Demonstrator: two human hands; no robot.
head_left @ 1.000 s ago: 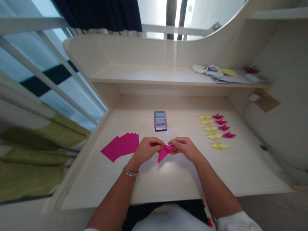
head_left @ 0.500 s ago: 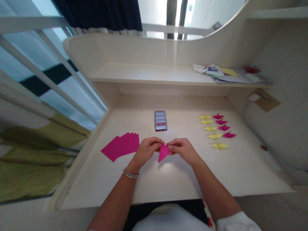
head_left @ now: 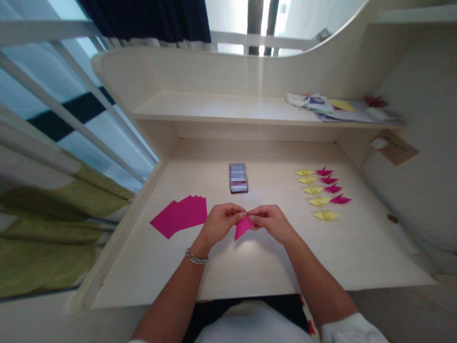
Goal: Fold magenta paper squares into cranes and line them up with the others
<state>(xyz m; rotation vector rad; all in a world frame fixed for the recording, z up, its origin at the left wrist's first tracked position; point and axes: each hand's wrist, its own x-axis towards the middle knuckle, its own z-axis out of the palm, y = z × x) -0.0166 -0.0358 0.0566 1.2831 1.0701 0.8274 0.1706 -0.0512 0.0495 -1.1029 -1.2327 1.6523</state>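
Between my two hands is a small folded piece of pink origami paper [head_left: 243,228], one pointed end hanging down toward me. My left hand [head_left: 222,221] pinches its upper left part with thumb and fingers. On the other side, my right hand [head_left: 268,220] grips the upper right edge, thumb on top. The fingertips of both hands nearly meet at the top of the paper and hide that part. Left of my left hand lies a fanned stack of pink paper squares [head_left: 182,215]. Beyond my hands a phone [head_left: 238,178] rests on the desk.
Several yellow paper cranes [head_left: 320,202] and several pink paper cranes [head_left: 340,199] stand in two columns on the desk [head_left: 250,281] at right. A shelf [head_left: 214,108] above holds papers [head_left: 342,105]. A cable [head_left: 378,190] runs along the right wall.
My left thumb has slid up and right over the pink paper, covering more of its upper part. My right hand has barely moved.
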